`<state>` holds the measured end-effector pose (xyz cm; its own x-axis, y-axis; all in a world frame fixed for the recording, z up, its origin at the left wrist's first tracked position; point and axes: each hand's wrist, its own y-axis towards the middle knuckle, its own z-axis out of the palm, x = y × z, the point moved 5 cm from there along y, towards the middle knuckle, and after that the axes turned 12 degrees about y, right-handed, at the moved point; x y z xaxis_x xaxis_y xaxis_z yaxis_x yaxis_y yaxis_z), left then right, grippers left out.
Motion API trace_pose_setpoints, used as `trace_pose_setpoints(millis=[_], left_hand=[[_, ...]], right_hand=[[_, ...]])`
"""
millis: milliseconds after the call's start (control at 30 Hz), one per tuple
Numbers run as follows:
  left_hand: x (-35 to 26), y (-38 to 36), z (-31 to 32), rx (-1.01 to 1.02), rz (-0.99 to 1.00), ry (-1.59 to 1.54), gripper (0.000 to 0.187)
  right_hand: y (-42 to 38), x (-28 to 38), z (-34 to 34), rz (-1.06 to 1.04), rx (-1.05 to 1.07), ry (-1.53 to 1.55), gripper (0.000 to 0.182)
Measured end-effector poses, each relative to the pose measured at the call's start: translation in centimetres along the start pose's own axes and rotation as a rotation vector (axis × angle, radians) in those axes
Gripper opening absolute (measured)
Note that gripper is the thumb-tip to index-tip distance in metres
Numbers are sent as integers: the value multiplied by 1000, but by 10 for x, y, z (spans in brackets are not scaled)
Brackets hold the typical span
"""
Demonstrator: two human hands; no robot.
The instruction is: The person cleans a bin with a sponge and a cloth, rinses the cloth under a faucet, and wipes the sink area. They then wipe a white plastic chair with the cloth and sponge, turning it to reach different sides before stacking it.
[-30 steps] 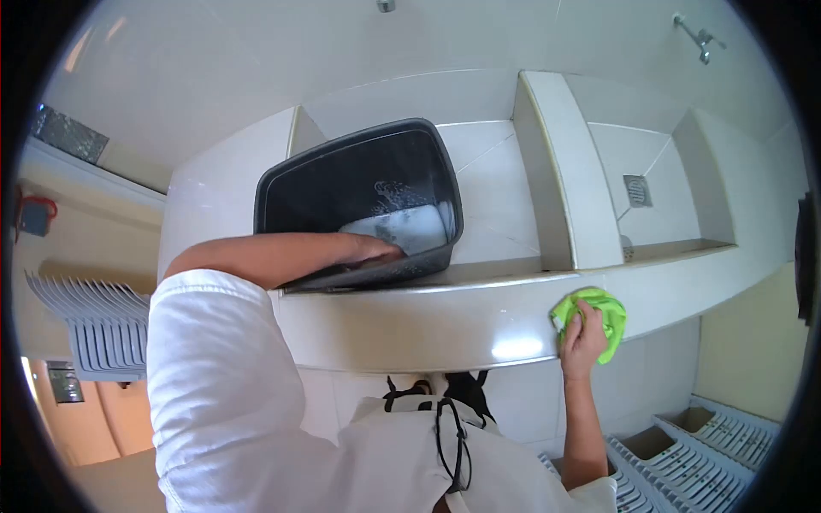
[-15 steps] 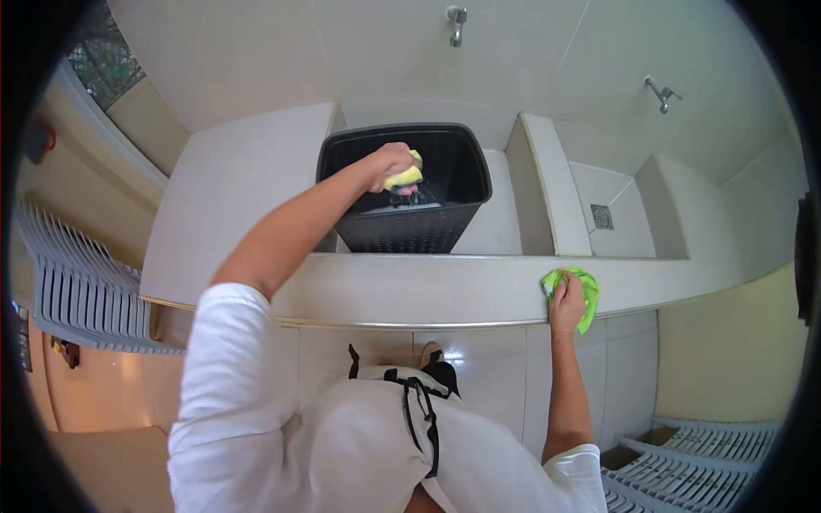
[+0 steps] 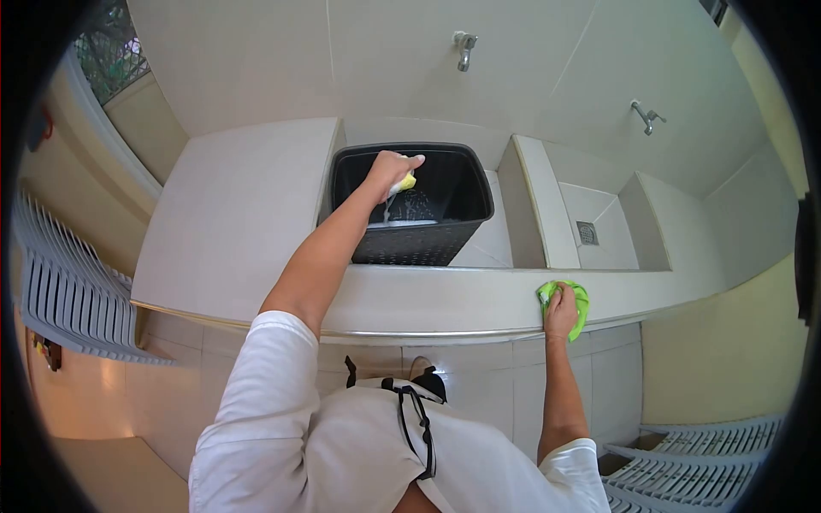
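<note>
Over the opening of a black plastic bin (image 3: 410,244), my left hand (image 3: 391,173) is closed around a yellow sponge (image 3: 405,182). White suds trickle down below the sponge, and pale wet foam shows inside the bin. The bin stands tilted in the left tiled basin. On the front ledge at the right, my right hand (image 3: 561,314) is closed on a bright green cloth (image 3: 581,309), which lies bunched against the tile. Part of the cloth is hidden under my fingers.
Two wall taps, a left one (image 3: 463,51) and a right one (image 3: 648,117), stick out above the basins. A tiled divider (image 3: 547,205) separates them; the right basin has a floor drain (image 3: 587,232). Stacked grey slatted chairs flank me at left (image 3: 77,282) and right (image 3: 710,466).
My left hand has turned over and lifted slightly, so less of the sponge shows, with suds dripping from it. The view has shifted a little; my right hand stays on the cloth.
</note>
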<state>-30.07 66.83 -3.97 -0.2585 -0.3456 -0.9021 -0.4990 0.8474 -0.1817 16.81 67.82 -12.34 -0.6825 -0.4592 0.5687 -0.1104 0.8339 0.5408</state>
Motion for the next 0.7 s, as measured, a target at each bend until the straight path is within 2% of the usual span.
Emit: trace_pose_setpoints(millis=[167,367,433,467,567,700], left_hand=[[2,6,-3,-53,21,3,41],[3,13,-5,-72,-32,-204,38],[2,13,7,322,-120,-506,40],[2,13,5,321,-120,-506,40],[-24,-11,14,930,-86,-1067,53],[-43,-34,9,923,-20,-1070,59]], right_hand=[[-2,-3,3,42,-7,-16,16],[-1,-4,4,37,-15,-27,17],[-1,-3,3,44,-3,-29,17],[0,-3,3,44,-3,-28,17],[0,-3,3,19,-17,-30,17],[0,-2,3,26,-12,-26,17]])
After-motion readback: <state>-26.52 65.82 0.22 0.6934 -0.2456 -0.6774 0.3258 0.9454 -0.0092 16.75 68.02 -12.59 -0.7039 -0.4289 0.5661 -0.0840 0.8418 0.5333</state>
